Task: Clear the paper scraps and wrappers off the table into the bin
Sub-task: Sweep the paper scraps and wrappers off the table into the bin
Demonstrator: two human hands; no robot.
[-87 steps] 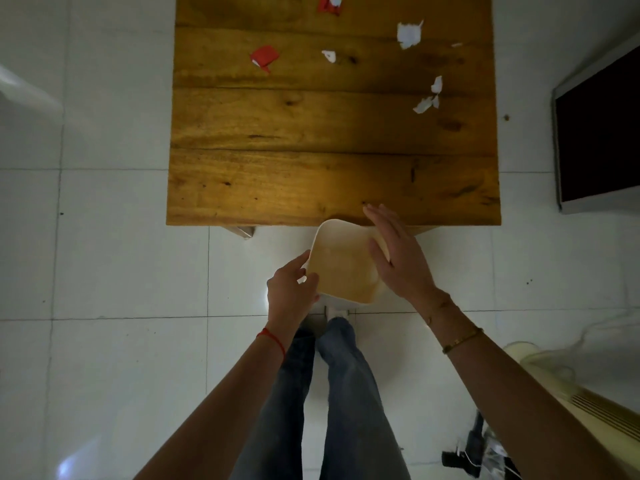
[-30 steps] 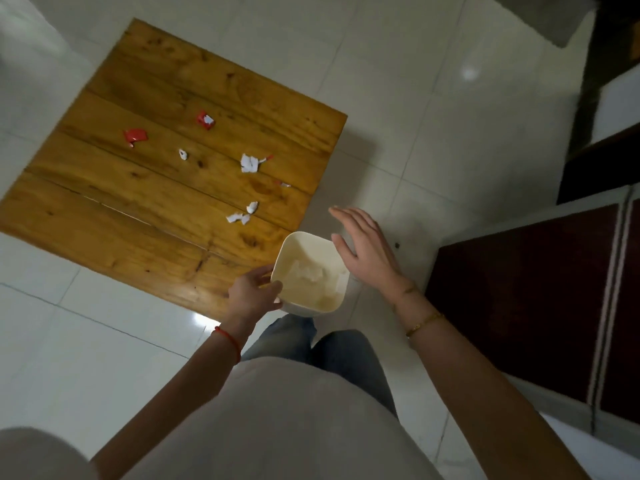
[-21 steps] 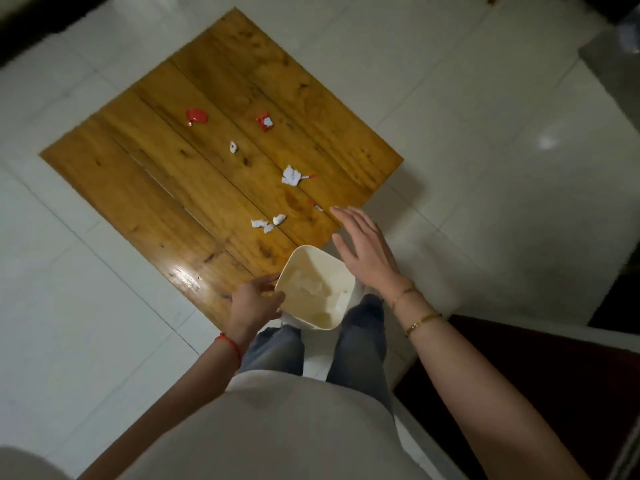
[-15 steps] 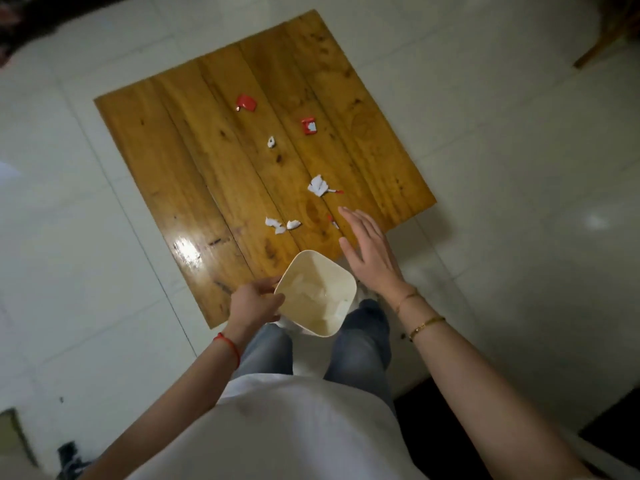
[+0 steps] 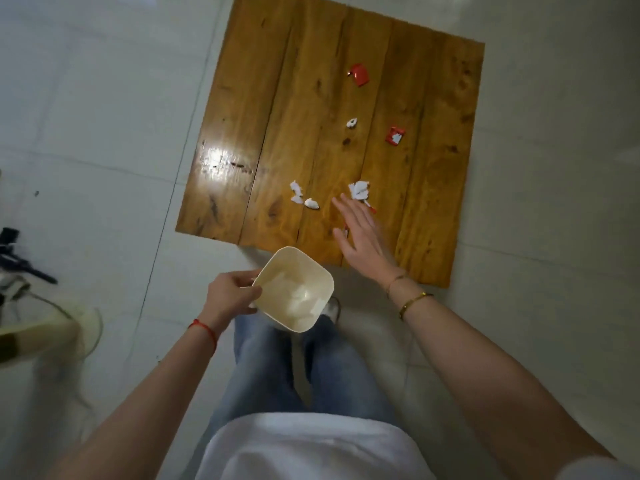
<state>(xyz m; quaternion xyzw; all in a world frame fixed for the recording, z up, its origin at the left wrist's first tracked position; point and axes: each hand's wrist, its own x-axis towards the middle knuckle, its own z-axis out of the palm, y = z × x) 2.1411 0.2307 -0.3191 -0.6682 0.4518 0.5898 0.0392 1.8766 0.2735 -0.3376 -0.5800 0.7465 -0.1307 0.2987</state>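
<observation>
Left hand (image 5: 230, 299) grips the bin (image 5: 294, 294) by its rim; right hand (image 5: 362, 237), spread (empty), reaches over the desk (image 5: 436, 188) toward scraps (image 5: 359, 191); pinching them comes next.

white scraps (image 5: 358, 190), red wrappers (image 5: 359, 74) litter table (image 5: 242, 133); cream bin (image 5: 292, 294) below.

left hand (image 5: 232, 296): fingers curled in a grip, arm bent | right hand (image 5: 360, 233): flat, fingers spread, arm outstretched

The setting appeared domestic, a room in a home: glossy white floor tiles (image 5: 104, 133) occupied most of the frame, a low wooden plank worktop (image 5: 242, 116) stood upper centre, and loose cables (image 5: 20, 261) lay at the left edge.
</observation>
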